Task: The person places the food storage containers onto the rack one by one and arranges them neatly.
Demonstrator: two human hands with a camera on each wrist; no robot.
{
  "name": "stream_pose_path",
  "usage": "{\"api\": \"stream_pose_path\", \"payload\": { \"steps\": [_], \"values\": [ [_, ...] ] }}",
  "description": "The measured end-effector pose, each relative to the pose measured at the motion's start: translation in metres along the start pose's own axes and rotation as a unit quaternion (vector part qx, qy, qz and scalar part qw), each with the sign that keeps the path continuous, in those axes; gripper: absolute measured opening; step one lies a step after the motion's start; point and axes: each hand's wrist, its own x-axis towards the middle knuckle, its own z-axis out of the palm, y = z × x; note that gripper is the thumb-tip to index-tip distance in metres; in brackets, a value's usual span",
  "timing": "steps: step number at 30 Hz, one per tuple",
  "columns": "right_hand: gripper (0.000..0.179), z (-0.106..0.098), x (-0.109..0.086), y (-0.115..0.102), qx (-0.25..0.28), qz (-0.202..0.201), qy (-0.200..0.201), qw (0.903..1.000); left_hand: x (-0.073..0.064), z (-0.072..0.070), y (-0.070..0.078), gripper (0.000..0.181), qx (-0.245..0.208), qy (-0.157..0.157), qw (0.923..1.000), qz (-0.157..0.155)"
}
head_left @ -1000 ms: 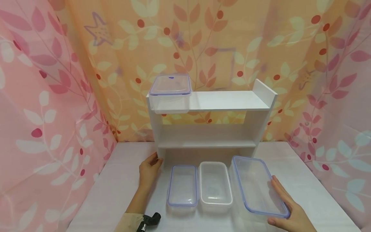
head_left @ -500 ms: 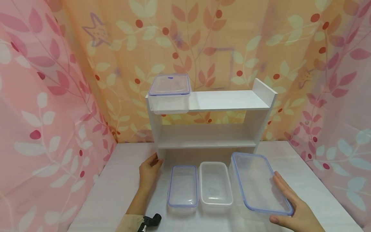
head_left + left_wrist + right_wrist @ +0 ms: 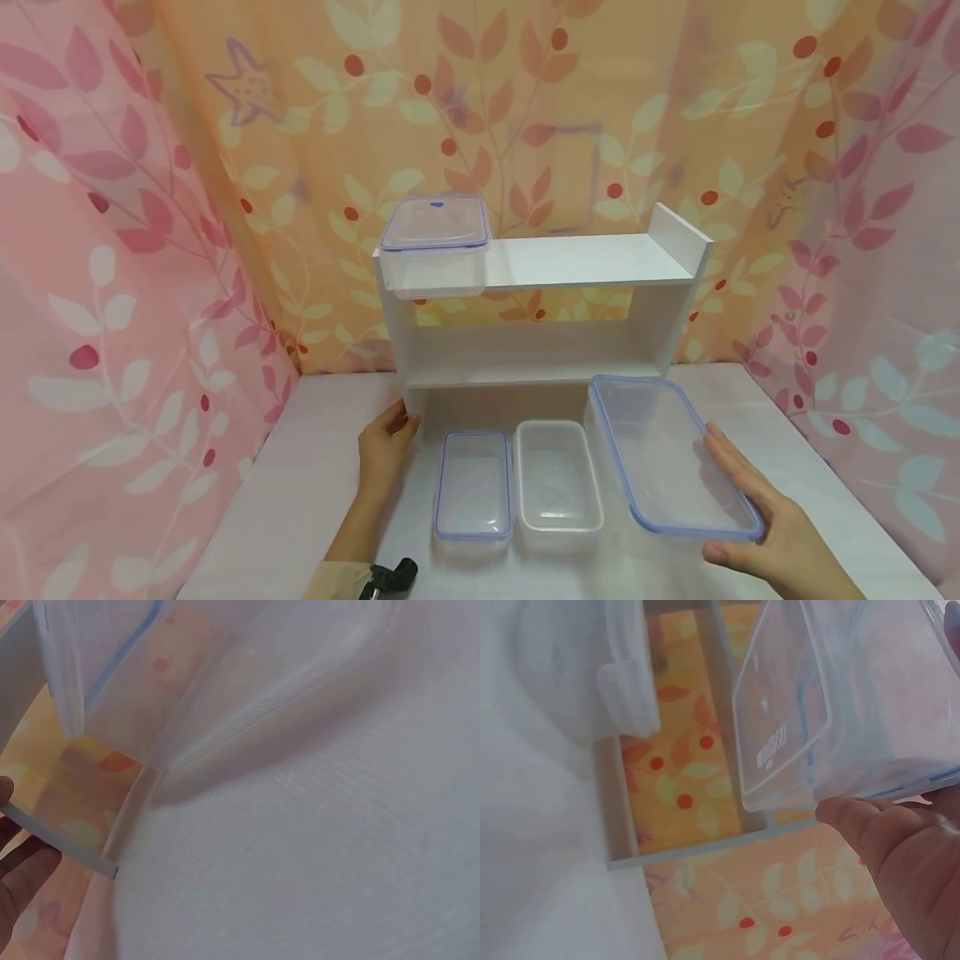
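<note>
A: Right hand (image 3: 776,525) state?
B: Grasping big box (image 3: 678,458), thumb at the near end, fingers along the right long side; box is clear plastic with blue trim round the top

A: Where's the box?
B: Front right of the shelf (image 3: 585,260), right of the white-rimmed box (image 3: 558,475); right wrist view shows its base tilted toward that camera. Looks clear of the table (image 3: 281,492), but the bottom edge is washed out in the head view, so not certain

A: Left hand (image 3: 384,450)?
B: Pinching the shelf's left side panel low down, thumb on one face, fingers on the other

A: Other boxes?
B: Blue-rimmed box (image 3: 474,483) and the white-rimmed one sit side by side in front of the shelf, long sides front to back, blue on the left. Top box (image 3: 435,225), lid on, is at the left end of the upper board
</note>
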Motion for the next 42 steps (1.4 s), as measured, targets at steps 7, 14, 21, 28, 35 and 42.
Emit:
{"api": "stream_pose_path", "payload": {
  "steps": [7,14,21,28,35,42],
  "values": [
    [0.112,-0.007,0.013,-0.017,0.004,0.001,-0.010,0.9999,0.004,0.000,0.001,0.046,0.000,0.006,0.9999,0.015],
    [0.111,-0.018,0.020,-0.032,0.042,0.003,-0.016,0.9990,0.005,0.002,0.002,0.043,-0.007,0.005,0.9999,0.011],
    [0.105,-0.029,0.027,-0.043,0.079,0.032,-0.015,0.9962,0.007,0.006,0.005,0.041,0.003,0.008,0.9999,0.012],
    [0.100,-0.040,0.039,-0.047,0.182,-0.015,-0.018,0.9830,0.007,0.005,0.006,0.042,0.005,0.007,0.9999,0.014],
    [0.100,-0.046,0.044,-0.054,0.194,-0.032,-0.013,0.9804,0.005,0.003,0.000,0.044,0.016,0.009,0.9997,0.018],
    [0.101,-0.052,0.049,-0.060,0.173,-0.045,-0.025,0.9835,-0.002,0.000,-0.003,0.042,0.011,0.011,0.9998,0.015]
  ]
}}
